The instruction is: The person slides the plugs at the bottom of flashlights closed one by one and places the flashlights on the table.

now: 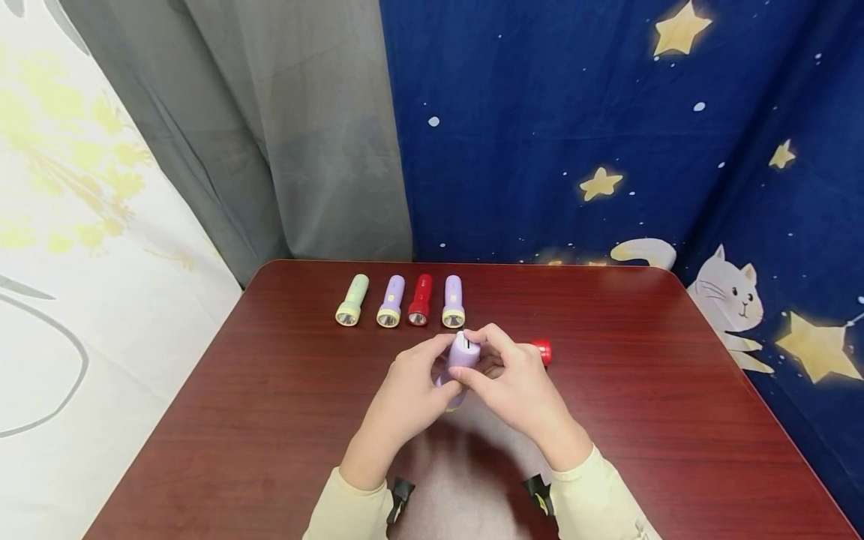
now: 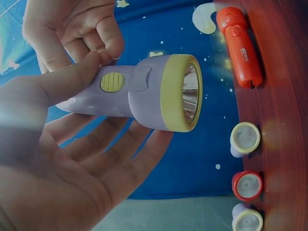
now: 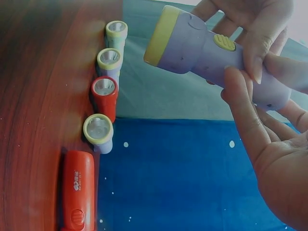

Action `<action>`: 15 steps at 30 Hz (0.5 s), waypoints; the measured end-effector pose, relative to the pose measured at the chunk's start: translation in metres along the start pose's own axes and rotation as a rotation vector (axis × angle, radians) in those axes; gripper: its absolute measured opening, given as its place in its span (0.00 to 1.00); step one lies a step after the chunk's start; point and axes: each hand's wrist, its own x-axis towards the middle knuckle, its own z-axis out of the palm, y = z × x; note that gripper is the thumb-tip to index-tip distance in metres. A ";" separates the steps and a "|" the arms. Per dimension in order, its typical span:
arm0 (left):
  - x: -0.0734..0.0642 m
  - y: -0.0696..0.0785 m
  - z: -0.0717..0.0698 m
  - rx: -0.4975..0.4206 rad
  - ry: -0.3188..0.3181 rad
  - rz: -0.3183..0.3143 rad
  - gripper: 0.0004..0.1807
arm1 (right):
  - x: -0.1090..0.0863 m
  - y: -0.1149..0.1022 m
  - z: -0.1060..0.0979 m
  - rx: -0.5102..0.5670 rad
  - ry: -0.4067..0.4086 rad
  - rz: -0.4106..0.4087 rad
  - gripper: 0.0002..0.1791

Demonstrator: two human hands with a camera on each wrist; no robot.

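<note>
Both hands hold a purple flashlight (image 1: pixel 464 358) with a yellow ring round its lens and a yellow switch. Its tail end points up in the head view, and a dark slit shows there. My left hand (image 1: pixel 407 388) grips the body, thumb on one side and fingers behind, as the left wrist view shows. With thumb and fingertips my right hand (image 1: pixel 521 386) pinches the tail end. The lens end (image 2: pixel 180 91) sticks out past the left fingers and points down toward the table. In the right wrist view the switch (image 3: pixel 224 42) faces the camera.
On the dark red table (image 1: pixel 283 420), a row stands beyond the hands: a green flashlight (image 1: pixel 354 298), a purple one (image 1: pixel 391 300), a red one (image 1: pixel 420 298) and another purple one (image 1: pixel 454 300). A second red flashlight (image 1: pixel 542 352) lies partly hidden behind the right hand. Curtains (image 1: pixel 540 112) hang behind.
</note>
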 end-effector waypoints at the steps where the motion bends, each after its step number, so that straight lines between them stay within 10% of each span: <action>1: 0.000 0.000 0.000 0.009 0.002 0.002 0.26 | 0.000 0.000 0.000 -0.002 -0.001 0.001 0.23; 15: -0.001 0.000 0.001 0.021 0.011 0.008 0.25 | -0.002 0.001 0.003 -0.054 0.026 -0.046 0.22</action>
